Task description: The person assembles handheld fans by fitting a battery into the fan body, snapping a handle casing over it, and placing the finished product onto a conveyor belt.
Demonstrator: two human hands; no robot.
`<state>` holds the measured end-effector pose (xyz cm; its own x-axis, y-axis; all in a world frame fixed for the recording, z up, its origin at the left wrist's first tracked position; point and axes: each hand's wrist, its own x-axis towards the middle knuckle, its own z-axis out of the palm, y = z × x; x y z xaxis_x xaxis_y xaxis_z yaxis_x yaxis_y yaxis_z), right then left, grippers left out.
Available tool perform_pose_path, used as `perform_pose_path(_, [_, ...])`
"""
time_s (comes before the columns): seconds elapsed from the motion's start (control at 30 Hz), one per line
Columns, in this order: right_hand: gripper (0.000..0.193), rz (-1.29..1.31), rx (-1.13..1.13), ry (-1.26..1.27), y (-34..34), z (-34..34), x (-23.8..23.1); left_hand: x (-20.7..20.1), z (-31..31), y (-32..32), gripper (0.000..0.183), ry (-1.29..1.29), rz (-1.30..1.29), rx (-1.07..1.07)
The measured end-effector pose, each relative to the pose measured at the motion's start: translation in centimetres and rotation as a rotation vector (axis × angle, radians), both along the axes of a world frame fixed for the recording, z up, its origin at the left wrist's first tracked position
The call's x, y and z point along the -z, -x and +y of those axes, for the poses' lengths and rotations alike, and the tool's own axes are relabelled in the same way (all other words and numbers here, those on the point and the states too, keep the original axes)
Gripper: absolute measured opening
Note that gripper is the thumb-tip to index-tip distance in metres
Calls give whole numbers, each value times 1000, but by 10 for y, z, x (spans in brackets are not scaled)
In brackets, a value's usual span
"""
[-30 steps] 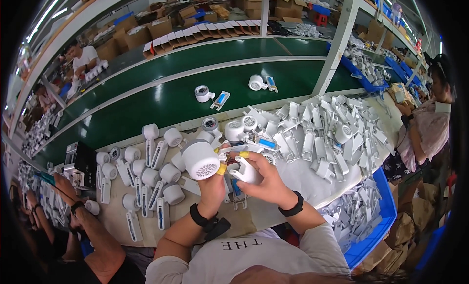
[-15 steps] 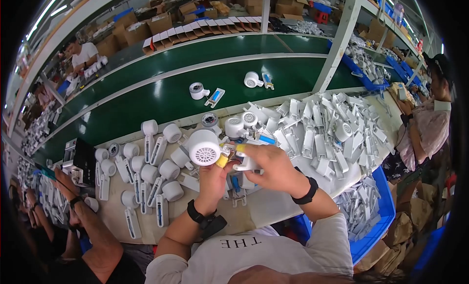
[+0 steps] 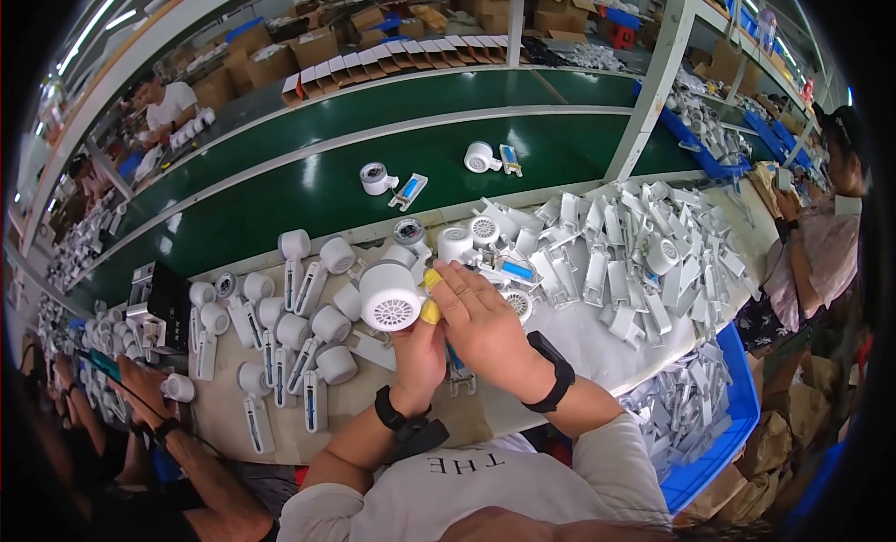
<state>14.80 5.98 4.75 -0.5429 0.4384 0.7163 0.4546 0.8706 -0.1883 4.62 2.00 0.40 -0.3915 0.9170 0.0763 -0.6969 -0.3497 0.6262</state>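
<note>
Above the table's middle I hold a white handheld fan (image 3: 390,295), its round slotted grille facing me. My left hand (image 3: 420,363) is closed round its lower neck from below. My right hand (image 3: 485,332) presses flat-fingered against the neck's right side, closed over it and hiding the handle end. Yellow wraps show on fingertips of both hands. Right beside my hands lie an opened handle with a blue battery (image 3: 515,271) and loose fan heads (image 3: 455,243). To the left lie several fans with handles (image 3: 312,402).
White handle shells (image 3: 644,253) are heaped at right, above a blue bin (image 3: 737,407) of more parts. Beyond runs a green conveyor (image 3: 280,187) carrying two fan heads with opened handles. A black box (image 3: 157,309) stands at left. Co-workers sit on both sides.
My right hand has closed in on the fan's neck, and the white shell piece it held is now hidden. My hands have come closer together. The left co-worker's arm has shifted.
</note>
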Motion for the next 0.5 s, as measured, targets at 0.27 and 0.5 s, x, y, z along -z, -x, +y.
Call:
perform_pose_path(0.27, [49,239,-233,823,-25,11,-14,-29,-4,31,31,-132,254,-91])
perform_pose_path(0.5, [29,299,-210,1113,-18,-11,-34,-37,-3,37,31,-163,70,24])
